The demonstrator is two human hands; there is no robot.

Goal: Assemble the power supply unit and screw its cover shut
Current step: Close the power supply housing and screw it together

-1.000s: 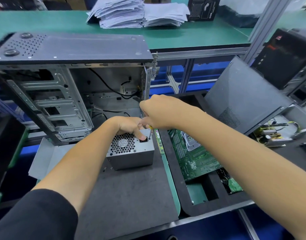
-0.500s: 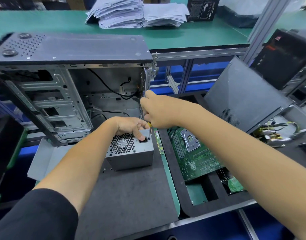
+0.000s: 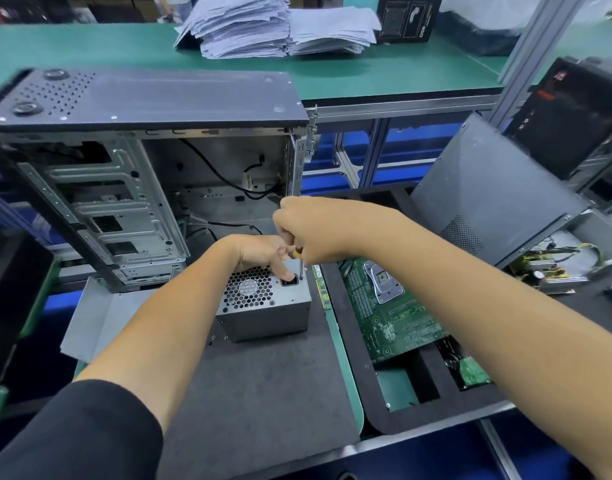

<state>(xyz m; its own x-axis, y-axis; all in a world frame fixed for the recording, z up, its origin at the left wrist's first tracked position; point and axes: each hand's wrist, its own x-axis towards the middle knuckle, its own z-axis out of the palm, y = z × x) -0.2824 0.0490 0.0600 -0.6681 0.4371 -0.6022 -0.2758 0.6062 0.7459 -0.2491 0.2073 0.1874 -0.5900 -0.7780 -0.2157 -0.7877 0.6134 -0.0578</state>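
Observation:
A grey metal power supply unit (image 3: 266, 317) stands on the dark mat, its honeycomb fan grille facing up. My left hand (image 3: 261, 252) rests on its top, with a finger pressed into the black power socket (image 3: 288, 280). My right hand (image 3: 309, 228) grips a screwdriver (image 3: 300, 268) with a yellow collar. The thin shaft stands upright, its tip on the unit's top face just right of the socket.
An open computer case (image 3: 124, 168) stands behind the unit. A green motherboard (image 3: 387, 306) lies in a black foam tray (image 3: 363, 362) to the right. A dark side panel (image 3: 495, 188) leans at the right, above another opened power supply (image 3: 554, 268). Paper stacks (image 3: 263, 26) lie on the far bench.
My right hand has turned slightly on the screwdriver handle while the tip stays in the same spot. My left hand and the unit have not moved.

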